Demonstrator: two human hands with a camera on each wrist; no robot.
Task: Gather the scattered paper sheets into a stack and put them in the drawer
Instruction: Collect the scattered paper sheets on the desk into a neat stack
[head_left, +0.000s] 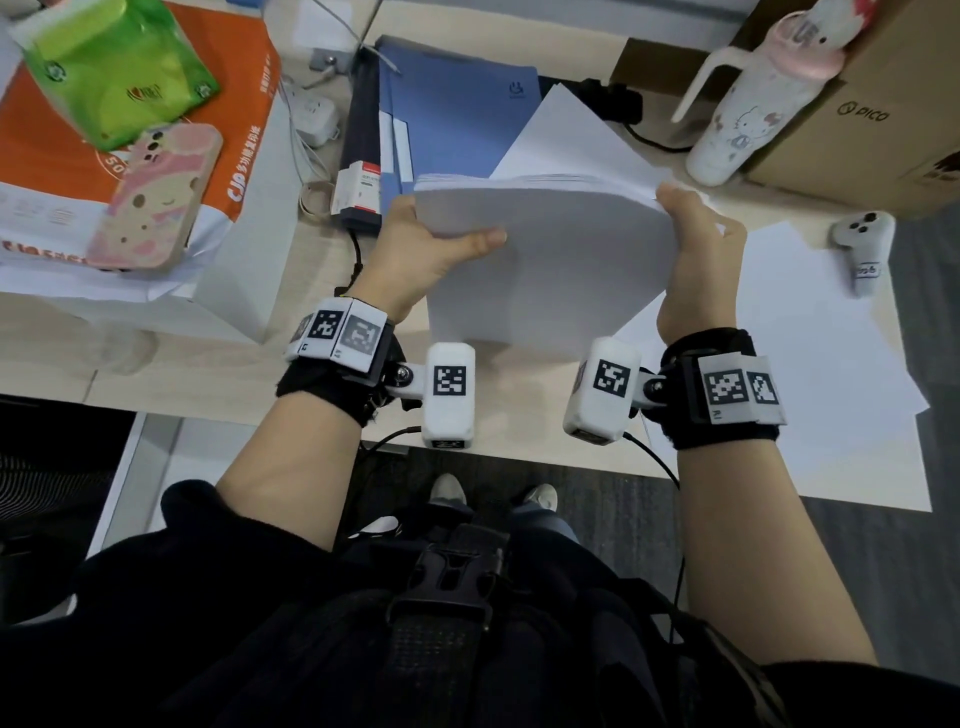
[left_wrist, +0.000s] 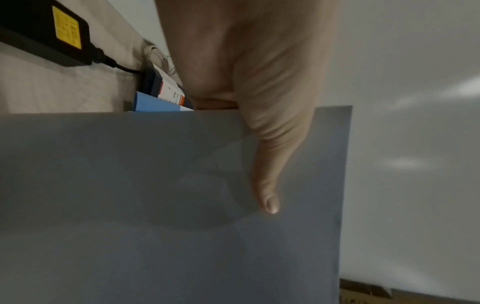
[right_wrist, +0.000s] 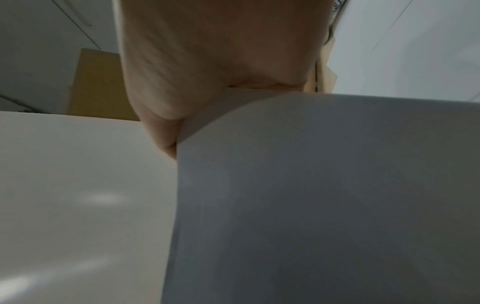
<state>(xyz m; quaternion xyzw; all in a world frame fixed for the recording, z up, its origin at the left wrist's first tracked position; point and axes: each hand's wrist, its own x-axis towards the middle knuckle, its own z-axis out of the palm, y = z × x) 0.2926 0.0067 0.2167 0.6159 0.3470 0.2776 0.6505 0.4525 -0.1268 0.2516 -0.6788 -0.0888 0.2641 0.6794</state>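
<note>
From the head view I can see both hands holding the stack of paper sheets (head_left: 540, 249) up on edge above the bench (head_left: 322, 260), the left hand (head_left: 415, 254) at its left side and the right hand (head_left: 696, 260) at its right side. The left wrist view adds what the head view only hints at: the left thumb (left_wrist: 267, 185) lies flat across the near face of the sheets (left_wrist: 155, 205), so the left grip is clamped on the stack, fingers behind it out of sight. In the right wrist view I see only the heel of the right hand (right_wrist: 207, 61) pressed at the bowed paper edge (right_wrist: 324, 195); its fingers are hidden behind the sheets, yet the head view shows that grip wrapped round the stack's right edge. Only the head view shows more loose white sheets (head_left: 810, 374) lying flat on the bench to the right, a blue folder (head_left: 452, 109) behind the stack and a white bottle (head_left: 748, 109) farther right. I cannot find the drawer in any view. The stack's lower edge is hard to place against the bench.
</note>
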